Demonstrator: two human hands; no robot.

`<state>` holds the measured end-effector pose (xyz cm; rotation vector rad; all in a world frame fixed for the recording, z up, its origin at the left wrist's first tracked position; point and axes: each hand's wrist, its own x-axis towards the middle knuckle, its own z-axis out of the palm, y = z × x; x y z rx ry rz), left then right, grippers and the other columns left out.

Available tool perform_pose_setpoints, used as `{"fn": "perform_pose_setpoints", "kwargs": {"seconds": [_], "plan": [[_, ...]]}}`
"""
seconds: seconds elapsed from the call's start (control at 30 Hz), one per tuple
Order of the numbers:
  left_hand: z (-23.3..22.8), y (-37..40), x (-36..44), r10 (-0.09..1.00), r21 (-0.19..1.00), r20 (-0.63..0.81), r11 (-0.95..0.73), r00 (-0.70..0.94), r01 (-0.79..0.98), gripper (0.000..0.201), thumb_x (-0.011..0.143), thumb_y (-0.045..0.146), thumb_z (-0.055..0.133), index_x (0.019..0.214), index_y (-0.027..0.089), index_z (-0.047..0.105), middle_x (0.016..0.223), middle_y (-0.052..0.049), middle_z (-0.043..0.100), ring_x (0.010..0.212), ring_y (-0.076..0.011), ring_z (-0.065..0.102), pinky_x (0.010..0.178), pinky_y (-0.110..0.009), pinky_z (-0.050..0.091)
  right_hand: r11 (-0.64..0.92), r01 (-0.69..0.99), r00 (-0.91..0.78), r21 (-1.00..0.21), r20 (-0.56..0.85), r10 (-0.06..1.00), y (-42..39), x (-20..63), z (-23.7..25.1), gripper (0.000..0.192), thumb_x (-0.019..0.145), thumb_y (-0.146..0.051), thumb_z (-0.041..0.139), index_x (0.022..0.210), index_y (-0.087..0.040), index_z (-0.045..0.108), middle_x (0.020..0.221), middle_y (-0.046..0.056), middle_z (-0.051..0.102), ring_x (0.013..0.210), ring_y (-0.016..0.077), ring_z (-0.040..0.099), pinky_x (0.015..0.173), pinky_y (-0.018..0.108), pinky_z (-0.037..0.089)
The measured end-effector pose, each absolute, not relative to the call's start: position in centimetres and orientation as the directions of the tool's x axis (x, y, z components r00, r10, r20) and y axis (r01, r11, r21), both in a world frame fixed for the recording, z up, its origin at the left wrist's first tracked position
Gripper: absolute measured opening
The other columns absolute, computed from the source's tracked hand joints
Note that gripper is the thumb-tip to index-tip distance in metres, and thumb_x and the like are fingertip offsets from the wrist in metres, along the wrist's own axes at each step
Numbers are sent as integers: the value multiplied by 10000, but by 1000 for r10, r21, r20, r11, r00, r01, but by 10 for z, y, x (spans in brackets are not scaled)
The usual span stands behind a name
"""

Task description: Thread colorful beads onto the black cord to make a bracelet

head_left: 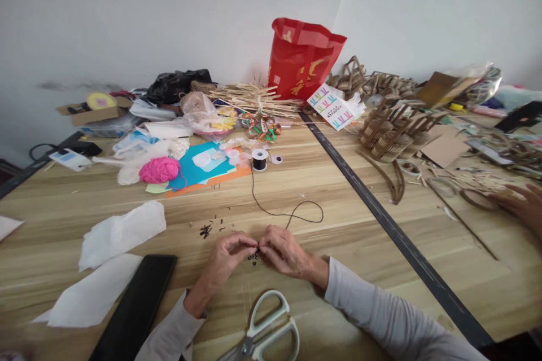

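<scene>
Scissors [265, 333] blades beyond bottom edge

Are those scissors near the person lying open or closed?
Closed, or nearly: the scissors' two pale handle loops lie close together; the blades run out of view.

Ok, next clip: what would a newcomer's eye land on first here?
Probably the red bag standing against the wall at the back of the wooden table, and the pink yarn ball in the craft clutter to the left. Near the front edge, the left hand and right hand pinch small dark beads on a black cord, with scissors lying just below.
</scene>
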<state>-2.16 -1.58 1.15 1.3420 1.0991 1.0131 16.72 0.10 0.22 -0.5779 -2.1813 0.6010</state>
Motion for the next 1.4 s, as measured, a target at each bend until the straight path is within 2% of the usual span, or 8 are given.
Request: {"fn": "perform_pose_setpoints", "kwargs": {"seconds": [0.37, 0.67, 1.4], "plan": [[14, -16, -20, 977, 994, -49, 27, 210, 105, 96, 646, 239, 710, 675, 151, 686, 684, -42, 711, 658, -173, 642, 652, -270, 519, 812, 202, -587, -548, 595, 548, 1, 166, 4, 95, 927, -173, 399, 864, -180, 469, 765, 59, 553, 704, 163, 478, 636, 275, 404], [18, -16, -20, 980, 993, -72, 53, 184, 109, 117, 605, 228, 739, 636, 152, 655, 618, -28, 694, 590, -158, 627, 588, -250, 508, 811, 215, -577, -544, 600, 554, 1, 166, 5, 97, 923, -185, 411, 856, -181, 480, 745, 57, 552, 683, 164, 487, 615, 272, 407], [17, -16, -21, 981, 994, -66, 48, 182, 99, 59, 637, 201, 715, 627, 157, 678, 611, -12, 674, 600, -149, 603, 592, -229, 474, 797, 172, -548, -578, 616, 565, 2, 166, 2, 106, 931, -223, 450, 859, -171, 507, 743, 52, 559, 683, 146, 508, 608, 247, 425]]}}
